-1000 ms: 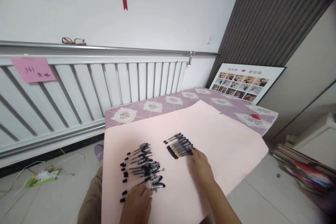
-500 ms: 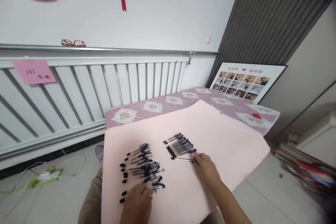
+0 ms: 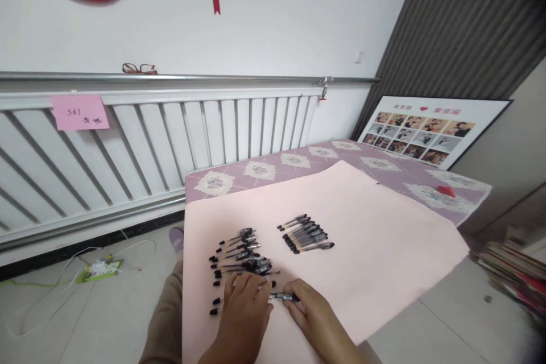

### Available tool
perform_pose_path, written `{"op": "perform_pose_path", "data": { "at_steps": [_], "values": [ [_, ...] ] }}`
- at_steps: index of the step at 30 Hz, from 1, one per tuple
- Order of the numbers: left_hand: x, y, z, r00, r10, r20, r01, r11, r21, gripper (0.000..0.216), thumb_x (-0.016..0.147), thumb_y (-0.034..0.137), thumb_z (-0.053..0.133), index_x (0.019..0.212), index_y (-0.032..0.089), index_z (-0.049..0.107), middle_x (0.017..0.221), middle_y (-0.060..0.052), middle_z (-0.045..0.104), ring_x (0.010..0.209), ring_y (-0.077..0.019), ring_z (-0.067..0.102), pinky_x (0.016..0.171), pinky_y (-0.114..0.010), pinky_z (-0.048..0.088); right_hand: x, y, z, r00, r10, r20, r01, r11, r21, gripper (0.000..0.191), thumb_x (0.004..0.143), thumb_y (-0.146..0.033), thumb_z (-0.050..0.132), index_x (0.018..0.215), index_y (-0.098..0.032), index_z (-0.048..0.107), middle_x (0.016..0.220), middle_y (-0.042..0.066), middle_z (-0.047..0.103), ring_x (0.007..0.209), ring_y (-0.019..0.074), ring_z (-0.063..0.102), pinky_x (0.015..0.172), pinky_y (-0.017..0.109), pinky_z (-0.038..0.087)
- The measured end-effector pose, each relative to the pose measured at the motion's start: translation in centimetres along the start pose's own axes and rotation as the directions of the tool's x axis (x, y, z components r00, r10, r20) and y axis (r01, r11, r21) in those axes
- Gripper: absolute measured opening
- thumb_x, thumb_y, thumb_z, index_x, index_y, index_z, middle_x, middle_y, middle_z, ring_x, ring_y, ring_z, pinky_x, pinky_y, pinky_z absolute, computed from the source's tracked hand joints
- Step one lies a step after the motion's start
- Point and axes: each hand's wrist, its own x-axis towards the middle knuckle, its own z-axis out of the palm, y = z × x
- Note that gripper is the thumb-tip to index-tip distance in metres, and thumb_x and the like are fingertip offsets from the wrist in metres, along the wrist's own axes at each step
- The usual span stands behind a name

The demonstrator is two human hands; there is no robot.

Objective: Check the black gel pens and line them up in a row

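Beside the left-hand pile, my right hand (image 3: 309,310) pinches the dark end of a clear-barrelled gel pen (image 3: 282,296). The pen's other end runs under my left hand (image 3: 244,307), between its forefinger and thumb; those fingers are curled down and partly hide the pens beneath. A loose pile of capped pens (image 3: 239,256) with black ends lies just beyond my left hand, pointing roughly left to right. Farther off to the right, a tighter row of similar pens (image 3: 307,234) rests on the pale pink sheet (image 3: 375,273), apart from both hands.
The pink sheet covers a table with a purple patterned cloth (image 3: 294,160). A white radiator (image 3: 205,131) runs behind it. A photo board (image 3: 430,128) leans at the back right, near a small red item (image 3: 446,190). A power strip (image 3: 100,269) with cables is on the floor.
My right hand has moved left and towards me, from below the right row to beside my left hand. The single pen below that row no longer lies there. The view has shifted slightly.
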Motion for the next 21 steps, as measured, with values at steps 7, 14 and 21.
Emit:
{"op": "perform_pose_path", "data": {
  "at_steps": [7,14,21],
  "values": [
    [-0.4,0.2,-1.2,0.927,-0.162,0.337,0.206,0.974,-0.096,0.02,0.084,0.015,0.046,0.094,0.026,0.06,0.087,-0.001,0.063,0.082,-0.0177,0.058,0.074,-0.03,0.041,-0.2,-0.8,3.7,0.946,0.323,-0.037,-0.222,0.724,0.653,0.024,0.071,-0.036,0.064,0.091,-0.023,0.061,0.066,-0.003,0.057,0.059,0.0136,0.05,0.053,0.023,0.041],
    [-0.7,0.0,-2.0,0.906,-0.206,0.37,0.291,0.938,-0.191,0.019,0.084,0.015,0.042,0.089,0.024,0.058,0.089,0.0,0.063,0.083,-0.0169,0.058,0.074,-0.028,0.042,-0.4,-0.7,5.3,0.858,0.51,-0.062,-0.214,0.464,0.859,0.027,0.072,-0.046,0.064,0.079,-0.02,0.06,0.059,-0.003,0.052,0.052,0.0092,0.044,0.045,0.018,0.035],
    [-1.2,-0.6,-1.9,0.909,-0.233,0.346,0.322,0.92,-0.225,0.017,0.082,0.015,0.043,0.083,0.023,0.058,0.083,0.001,0.061,0.081,-0.0155,0.057,0.074,-0.025,0.041,-0.4,-1.5,2.9,0.817,0.576,-0.016,-0.184,0.287,0.94,0.029,0.061,-0.035,0.075,0.078,-0.023,0.055,0.077,-0.003,0.06,0.075,0.0133,0.057,0.062,0.022,0.048]
  ]
}}
